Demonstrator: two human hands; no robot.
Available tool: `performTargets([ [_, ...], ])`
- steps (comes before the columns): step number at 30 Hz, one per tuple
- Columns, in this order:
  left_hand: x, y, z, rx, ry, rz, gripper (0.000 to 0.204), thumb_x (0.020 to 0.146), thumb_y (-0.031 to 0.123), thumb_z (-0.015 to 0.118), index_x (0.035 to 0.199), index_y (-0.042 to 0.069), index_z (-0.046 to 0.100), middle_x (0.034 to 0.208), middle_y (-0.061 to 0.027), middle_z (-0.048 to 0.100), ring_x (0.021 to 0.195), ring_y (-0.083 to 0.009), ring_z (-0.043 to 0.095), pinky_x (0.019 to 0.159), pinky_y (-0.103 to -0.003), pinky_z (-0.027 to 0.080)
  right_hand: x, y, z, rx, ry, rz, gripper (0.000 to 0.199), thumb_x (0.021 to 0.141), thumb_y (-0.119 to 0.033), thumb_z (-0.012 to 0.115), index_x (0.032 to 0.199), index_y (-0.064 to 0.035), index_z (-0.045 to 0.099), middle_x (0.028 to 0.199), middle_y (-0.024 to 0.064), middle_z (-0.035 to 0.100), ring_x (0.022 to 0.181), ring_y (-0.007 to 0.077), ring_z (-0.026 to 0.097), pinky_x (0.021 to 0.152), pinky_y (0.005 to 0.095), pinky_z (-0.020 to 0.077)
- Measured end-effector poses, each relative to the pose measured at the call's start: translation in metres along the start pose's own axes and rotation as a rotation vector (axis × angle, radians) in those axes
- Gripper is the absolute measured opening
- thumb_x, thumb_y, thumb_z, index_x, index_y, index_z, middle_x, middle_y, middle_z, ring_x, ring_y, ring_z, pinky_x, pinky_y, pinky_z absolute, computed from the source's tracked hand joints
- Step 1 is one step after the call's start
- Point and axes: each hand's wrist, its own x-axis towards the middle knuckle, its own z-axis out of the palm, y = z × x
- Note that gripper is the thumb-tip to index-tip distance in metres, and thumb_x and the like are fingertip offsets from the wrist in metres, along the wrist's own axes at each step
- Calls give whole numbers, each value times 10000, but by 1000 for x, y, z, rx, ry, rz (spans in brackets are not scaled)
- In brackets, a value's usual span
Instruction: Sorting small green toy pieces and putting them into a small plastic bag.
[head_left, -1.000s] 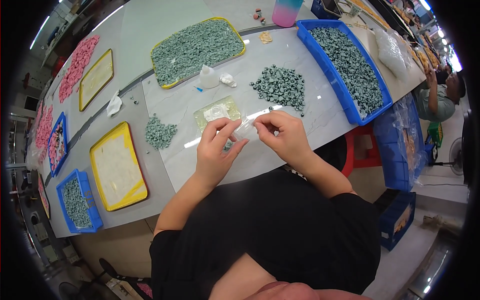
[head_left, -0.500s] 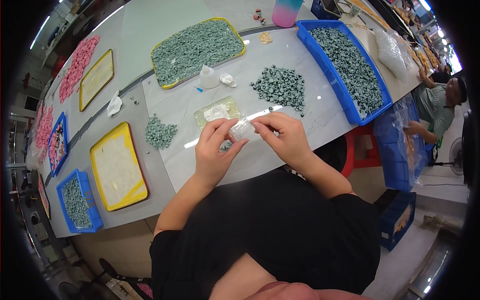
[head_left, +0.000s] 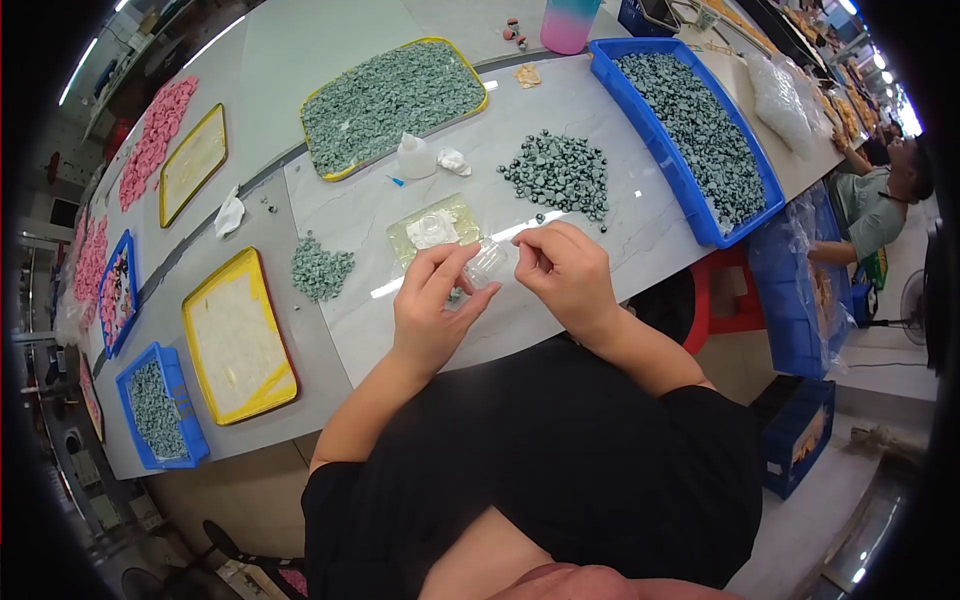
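Here, at the centre of the frame, your left hand [head_left: 432, 305] pinches a small clear plastic piece [head_left: 486, 262] between thumb and fingers. Your right hand [head_left: 566, 272], just beside it, has its fingers curled together near the piece's right edge. A pile of grey-green pieces [head_left: 560, 175] lies above.

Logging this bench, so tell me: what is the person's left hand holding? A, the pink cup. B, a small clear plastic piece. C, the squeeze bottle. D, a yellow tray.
B: the left hand pinches a small clear plastic piece just above the marble-patterned table, with the right hand close beside it.
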Motion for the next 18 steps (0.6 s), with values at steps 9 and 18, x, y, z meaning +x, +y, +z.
performTargets([
  [9,5,1,-2,29,0,68,469,671,-19,767,1110,34,610,1017,-88,550,713,-142,588,637,-264,500,3,-5,-4,189,-154,98,98,798,-19,649,892,7,657,731,63,613,559,124,531,517,246,433],
  [18,4,-2,1,64,13,161,421,695,-82,708,1089,47,634,1034,-91,542,832,-193,578,660,-288,501,5,-3,-7,230,-129,126,126,799,-34,664,917,9,664,715,63,611,579,116,534,534,242,435],
])
